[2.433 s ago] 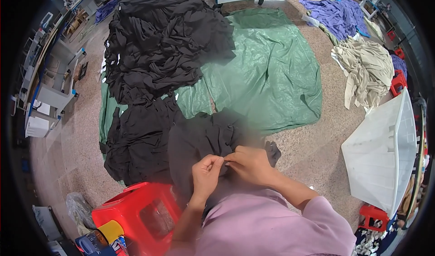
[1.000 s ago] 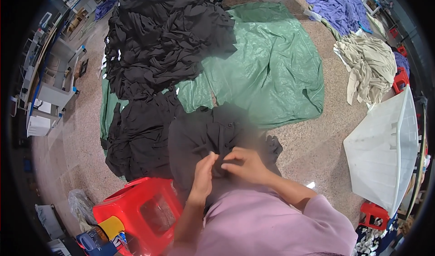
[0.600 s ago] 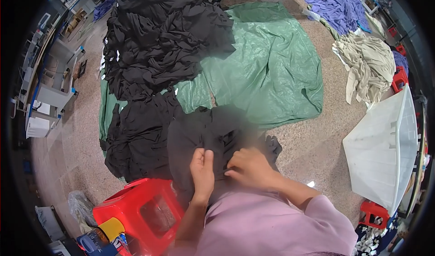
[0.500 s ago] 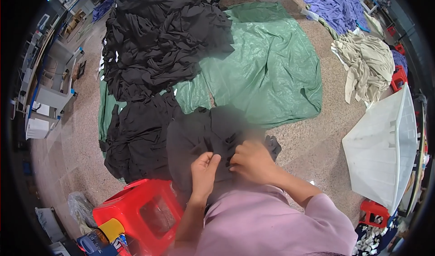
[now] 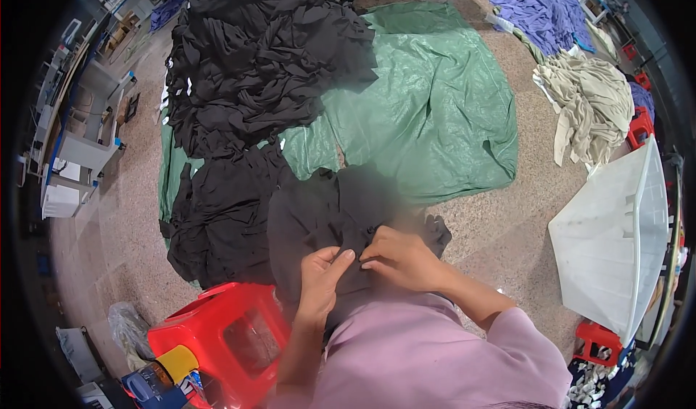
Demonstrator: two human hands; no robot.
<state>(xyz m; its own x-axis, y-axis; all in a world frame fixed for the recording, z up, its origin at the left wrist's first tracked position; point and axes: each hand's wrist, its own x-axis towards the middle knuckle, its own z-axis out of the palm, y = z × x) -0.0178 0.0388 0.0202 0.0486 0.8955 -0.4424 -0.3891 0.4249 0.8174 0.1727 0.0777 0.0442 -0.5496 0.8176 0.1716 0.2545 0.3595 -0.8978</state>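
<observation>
A piece of black cloth (image 5: 312, 213), which looks like a garment, lies bunched in front of my body. My left hand (image 5: 324, 273) pinches its fabric between thumb and fingers. Close by on the right, my right hand (image 5: 399, 259) has its fingers curled and closed on the same cloth. The two hands are a short gap apart. Folds hide the exact edge being gripped. Directly left of this piece spreads a lower heap of black garments (image 5: 225, 213), and beyond it rises a larger black pile (image 5: 268, 54).
A green plastic sheet (image 5: 435, 112) lies under the piles. At lower left stands a red plastic stool (image 5: 217, 336) beside a clear plastic bag (image 5: 130, 329). To the right are a white bin (image 5: 609, 242), a beige cloth pile (image 5: 587, 105) and a purple cloth pile (image 5: 536, 18).
My right hand has shifted slightly left, closer to the left hand, and its fingers have moved on the cloth. The left hand has dipped a little.
</observation>
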